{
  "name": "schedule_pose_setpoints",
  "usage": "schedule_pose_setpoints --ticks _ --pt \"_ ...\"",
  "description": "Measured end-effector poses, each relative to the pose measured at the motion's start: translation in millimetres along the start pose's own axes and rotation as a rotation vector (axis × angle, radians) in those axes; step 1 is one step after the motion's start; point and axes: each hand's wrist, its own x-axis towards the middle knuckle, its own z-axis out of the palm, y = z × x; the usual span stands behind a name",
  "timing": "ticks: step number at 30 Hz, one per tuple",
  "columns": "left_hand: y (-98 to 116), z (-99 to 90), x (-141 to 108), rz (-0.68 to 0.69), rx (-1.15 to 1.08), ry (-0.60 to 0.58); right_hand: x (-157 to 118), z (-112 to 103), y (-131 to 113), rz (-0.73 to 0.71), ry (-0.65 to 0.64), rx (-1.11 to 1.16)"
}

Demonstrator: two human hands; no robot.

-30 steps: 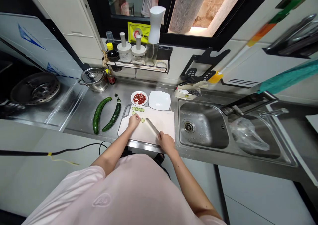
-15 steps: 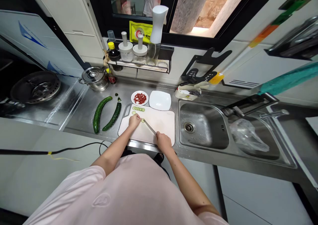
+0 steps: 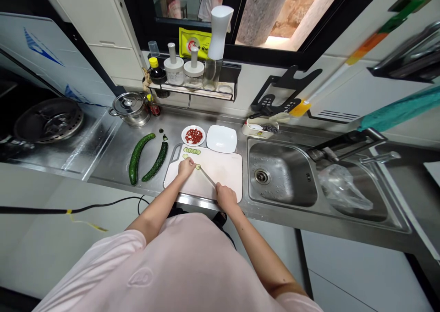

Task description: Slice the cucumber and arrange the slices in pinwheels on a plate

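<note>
Our right hand (image 3: 227, 198): grip clamped on knife (image 3: 208, 179), blade pointing between 10 and 11 o'clock, tip at cucumber slice (image 3: 198, 167) near middle of cutting board (image 3: 223, 169). Our left hand (image 3: 186, 168): curled, just at slice's 9 o'clock; we cannot tell whether its grip pinches anything. From board's middle: slice row (image 3: 191, 151) at 11 o'clock, white dish (image 3: 222, 138) at 1, longer cucumber (image 3: 138, 158) and shorter cucumber (image 3: 156, 162) on desk (image 3: 113, 158) toward 9.

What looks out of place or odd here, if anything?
Mildly odd: a crumpled plastic bag lies in the right sink basin. Dark green scraps sit loose on the counter, off the board. Knife and board show no visible damage; no clear spill stands out.
</note>
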Motion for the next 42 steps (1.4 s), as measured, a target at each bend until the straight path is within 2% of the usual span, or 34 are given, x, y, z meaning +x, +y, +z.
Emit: schedule_pose_setpoints --ticks 9,17,42 --pt "1.9 -1.7 -0.7 -0.014 0.006 -0.013 -4.8 -7.1 0.4 0.017 -0.062 -0.015" --pt "-1.6 1.5 2.1 0.001 -0.011 -0.010 -0.9 -0.5 2.2 -0.020 -0.036 0.016" --pt "1.8 -1.9 3.4 -0.046 0.006 -0.040 12.7 -8.7 -5.3 -0.044 -0.021 0.021"
